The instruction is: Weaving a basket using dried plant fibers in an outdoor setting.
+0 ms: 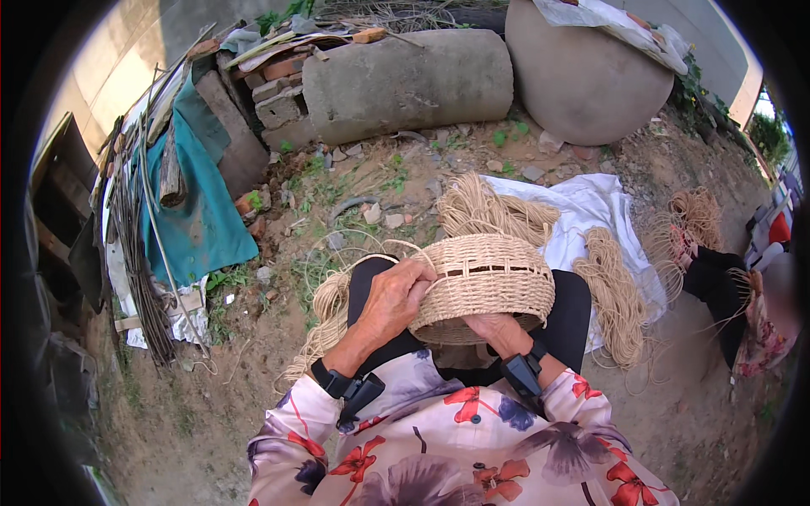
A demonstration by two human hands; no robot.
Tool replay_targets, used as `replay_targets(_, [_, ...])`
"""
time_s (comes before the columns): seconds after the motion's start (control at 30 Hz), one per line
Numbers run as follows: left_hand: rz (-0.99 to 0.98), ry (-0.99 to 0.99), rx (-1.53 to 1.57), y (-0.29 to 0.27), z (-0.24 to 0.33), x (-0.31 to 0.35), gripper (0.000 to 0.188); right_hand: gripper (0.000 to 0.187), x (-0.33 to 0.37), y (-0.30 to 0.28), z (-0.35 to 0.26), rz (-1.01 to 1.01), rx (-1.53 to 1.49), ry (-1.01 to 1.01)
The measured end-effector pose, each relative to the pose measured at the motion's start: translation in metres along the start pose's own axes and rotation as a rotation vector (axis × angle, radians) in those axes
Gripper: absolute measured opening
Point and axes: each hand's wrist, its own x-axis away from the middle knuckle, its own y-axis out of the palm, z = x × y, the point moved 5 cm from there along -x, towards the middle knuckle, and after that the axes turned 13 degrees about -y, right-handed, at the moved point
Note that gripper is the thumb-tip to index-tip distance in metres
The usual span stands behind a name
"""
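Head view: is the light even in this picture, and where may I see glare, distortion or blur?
In the head view, soft shade lies over the woven basket; in the head view, sunlight brightens the wall at upper left; the head view's round black border shows fisheye distortion; also there, part of the co-worker at right is blurred.

Illumination: outdoor daylight, bright, mostly diffuse. Direct sun patch on wall (139, 63), upper left. Area at upper right rim near overexposure. White sheet (595, 211) bright, fold detail retained. Shadows soft across ground (186, 422); inside of woven basket (498, 295) darker than outer face. Left margin dim. Focus: basket weave sharp; blurred patch over person (758, 341) at right edge. Distortion: fisheye, straight edges bowed toward rim; black vignette fills corners.
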Motion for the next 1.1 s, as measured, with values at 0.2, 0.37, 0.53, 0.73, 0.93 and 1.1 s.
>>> replay_targets(0.2, [0.066, 0.039, -0.075, -0.002, 0.003, -0.002, 0.009, 0.037, -0.002, -0.002, 0.007, 0.062, -0.061, 0.001])
replay_targets(0.37, [0.052, 0.176, -0.209, 0.0, 0.01, 0.002, 0.01, 0.04, -0.003, -0.002, 0.01, 0.05, -0.036, 0.028])
replay_targets(0.53, [0.054, 0.03, -0.033, 0.0, 0.001, 0.004, 0.016, 0.04, -0.001, -0.001, 0.01, 0.034, 0.012, -0.002])
replay_targets(0.73, [0.065, -0.02, -0.081, 0.001, -0.003, 0.003, 0.015, 0.04, -0.004, -0.002, 0.013, 0.044, -0.002, -0.003])
replay_targets(0.93, [0.114, 0.128, -0.209, -0.002, 0.014, 0.008, 0.019, 0.04, -0.004, 0.002, 0.012, 0.062, -0.039, -0.014])
replay_targets(1.1, [0.065, 0.04, -0.34, -0.003, 0.02, 0.013, 0.022, 0.04, 0.0, -0.019, 0.016, -0.028, 0.033, 0.015])
